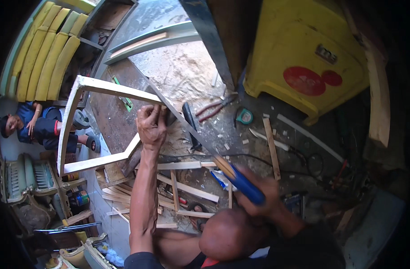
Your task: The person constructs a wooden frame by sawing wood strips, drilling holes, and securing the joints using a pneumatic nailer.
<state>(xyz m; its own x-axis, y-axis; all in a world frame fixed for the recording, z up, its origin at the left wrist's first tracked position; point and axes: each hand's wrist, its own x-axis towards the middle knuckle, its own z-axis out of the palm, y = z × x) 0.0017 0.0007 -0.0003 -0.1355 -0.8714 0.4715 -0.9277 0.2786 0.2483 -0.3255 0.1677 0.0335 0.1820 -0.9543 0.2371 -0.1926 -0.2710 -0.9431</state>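
Observation:
My left hand (151,127) grips a pale wooden frame (101,85) near the end of its upper rail, fingers closed round the wood. The frame is angular, with an opening in the middle. In my right hand (264,192) is a handsaw (187,127) with a blue and yellow handle. Its long blade slants up and left, passing close to the rail's end beside my left fingers; whether the teeth touch the wood I cannot tell. Beyond the blade lie red-handled pliers (217,107), a teal tape measure (245,116) and a long black object (189,124).
Sawdust (178,67) covers the work area ahead. A yellow plastic stool (303,54) stands at upper right. Wood strips (187,188) and a dark cable (258,158) lie across the floor. At far left a person (39,125) sits near stacked yellow cushions (48,58) and carved furniture parts (30,179).

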